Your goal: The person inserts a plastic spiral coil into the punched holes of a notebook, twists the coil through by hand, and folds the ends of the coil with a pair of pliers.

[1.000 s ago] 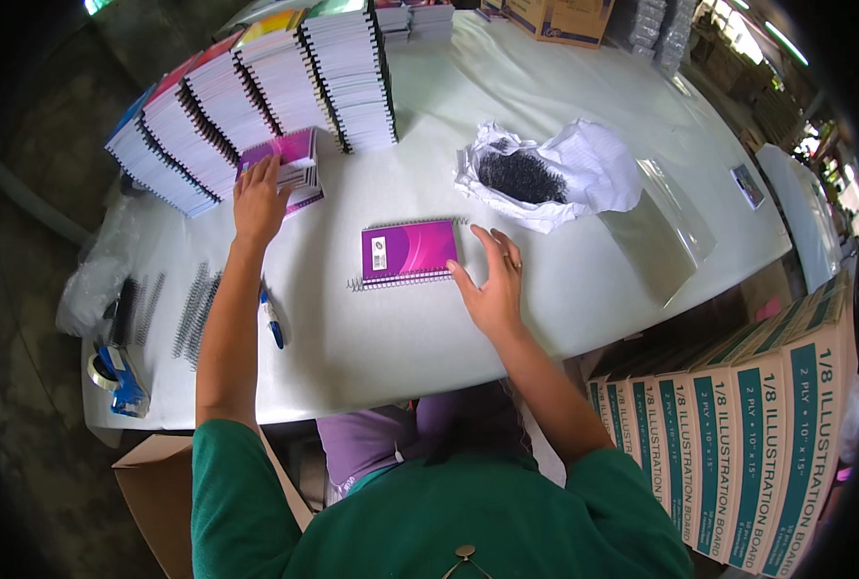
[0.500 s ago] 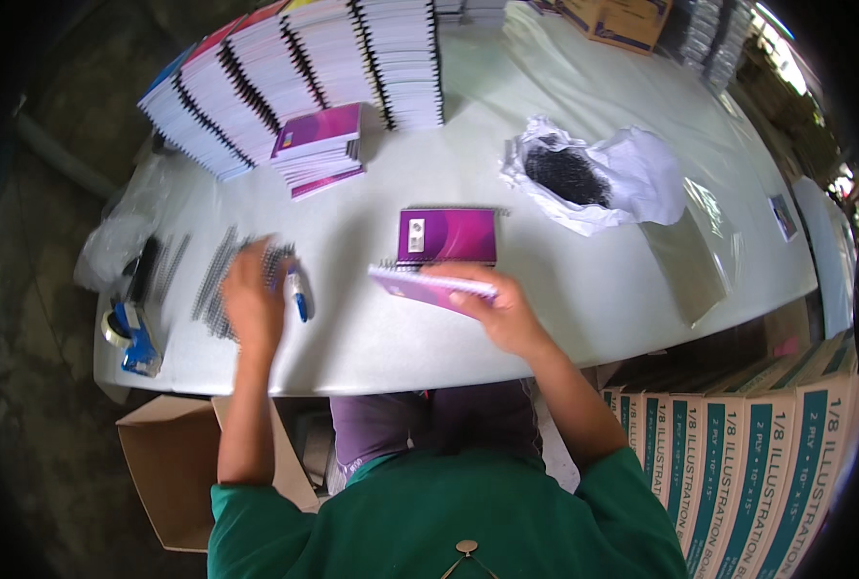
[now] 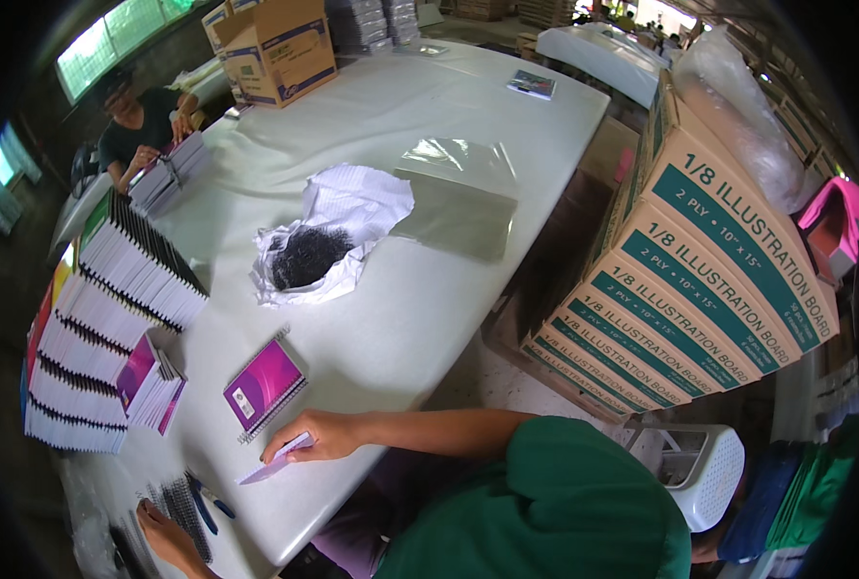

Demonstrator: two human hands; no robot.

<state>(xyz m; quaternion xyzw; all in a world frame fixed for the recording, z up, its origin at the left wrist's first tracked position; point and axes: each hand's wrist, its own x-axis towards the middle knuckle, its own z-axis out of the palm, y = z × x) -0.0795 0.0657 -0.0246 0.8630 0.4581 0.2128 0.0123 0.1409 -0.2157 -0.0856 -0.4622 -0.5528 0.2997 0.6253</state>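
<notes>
Far left on the white desk [image 3: 381, 338], we see tall ring-bound stacks [image 3: 111, 323], then a short purple stack [image 3: 150, 391]. The left hand [image 3: 167, 537] reaches to loose wire coils [image 3: 180, 507], its grip loosely curled; we cannot tell whether it has 1. Bunched like that, they could tangle if pulled carelessly. Beside them lies a blue-handled tool [image 3: 205, 500] (pliers, by the look). Next, 1 purple notebook [image 3: 263, 386] lies flat. Just nearer the person, the right hand [image 3: 318, 434] has its grip closed on 1 thin pad [image 3: 277, 461], tilted; pinched at 1 end, its pages could slip. Beyond, crumpled white paper [image 3: 362, 198] cradles a dark tangle [image 3: 309, 257], which a knock could spill.
</notes>
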